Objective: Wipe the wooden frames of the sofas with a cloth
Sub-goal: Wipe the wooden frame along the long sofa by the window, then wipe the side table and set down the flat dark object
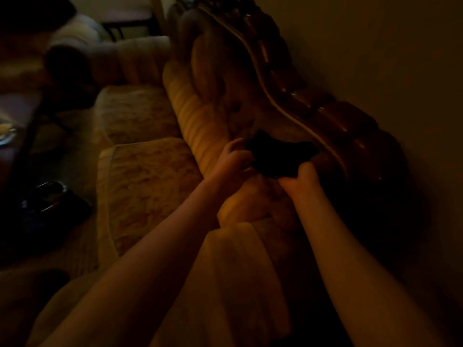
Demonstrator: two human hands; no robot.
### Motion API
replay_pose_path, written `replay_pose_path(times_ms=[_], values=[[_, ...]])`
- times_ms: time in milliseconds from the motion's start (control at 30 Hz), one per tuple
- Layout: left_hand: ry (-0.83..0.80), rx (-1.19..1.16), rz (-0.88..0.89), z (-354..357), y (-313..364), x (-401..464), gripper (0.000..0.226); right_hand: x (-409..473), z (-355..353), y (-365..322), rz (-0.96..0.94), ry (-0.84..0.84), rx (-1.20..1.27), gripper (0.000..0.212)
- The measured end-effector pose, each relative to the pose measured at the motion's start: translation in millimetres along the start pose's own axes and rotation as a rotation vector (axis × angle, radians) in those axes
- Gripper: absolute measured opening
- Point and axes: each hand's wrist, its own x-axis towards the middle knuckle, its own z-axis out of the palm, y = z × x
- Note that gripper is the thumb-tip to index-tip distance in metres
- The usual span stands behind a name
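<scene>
The room is dim. A dark cloth [276,156] is stretched between both hands over the top of the sofa's padded back. My left hand [234,159] grips its left end and my right hand [302,180] grips its lower right end. The cloth's far corner touches the carved, glossy wooden frame [325,113] that runs along the top of the sofa back, beside the wall. The sofa [145,176] has patterned beige seat cushions below my left arm.
The wall [375,58] stands close behind the frame on the right. A dark table [17,136] with a dish on it is at the left edge. Dark shoes [50,199] lie on the floor by the sofa. Another seat [105,53] stands at the far end.
</scene>
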Motion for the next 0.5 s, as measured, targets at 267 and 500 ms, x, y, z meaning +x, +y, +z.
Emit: replay_pose_path(times_ms=[267, 500], values=[[0.31, 0.026, 0.134, -155, 57, -86, 0.03, -25, 151, 71, 0.262, -0.351, -0.049, 0.025], [0.765, -0.091, 0.244, -234, 67, -174, 0.018, -45, 238, 154, 0.453, -0.606, -0.311, 0.017]])
